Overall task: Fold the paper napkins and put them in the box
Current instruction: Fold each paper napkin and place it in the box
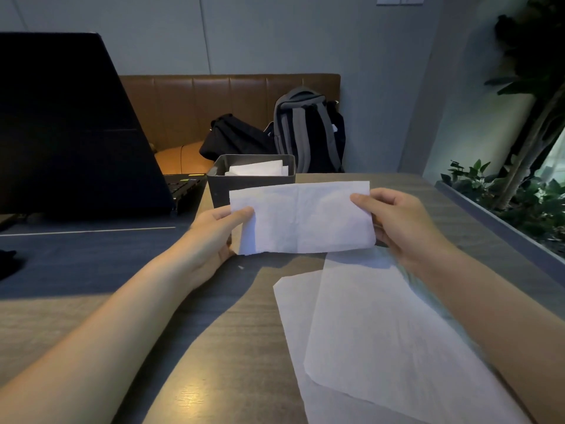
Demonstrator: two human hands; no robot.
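A white paper napkin (pixel 301 217), folded into a wide strip with a crease down its middle, hangs in the air above the table. My left hand (pixel 218 229) pinches its left end and my right hand (pixel 397 220) pinches its right end. Just behind it stands a dark grey box (pixel 220 182) with folded white napkins (pixel 256 168) inside. Two unfolded napkins (pixel 376 341) lie flat and overlapping on the table under my right forearm.
An open black laptop (pixel 70 127) stands at the left on the wooden table (pixel 232 332). Behind the table is a brown bench (pixel 214 99) with a grey backpack (pixel 305 130) and a black bag (pixel 235 136). A planter with leaves (pixel 513 191) borders the right edge.
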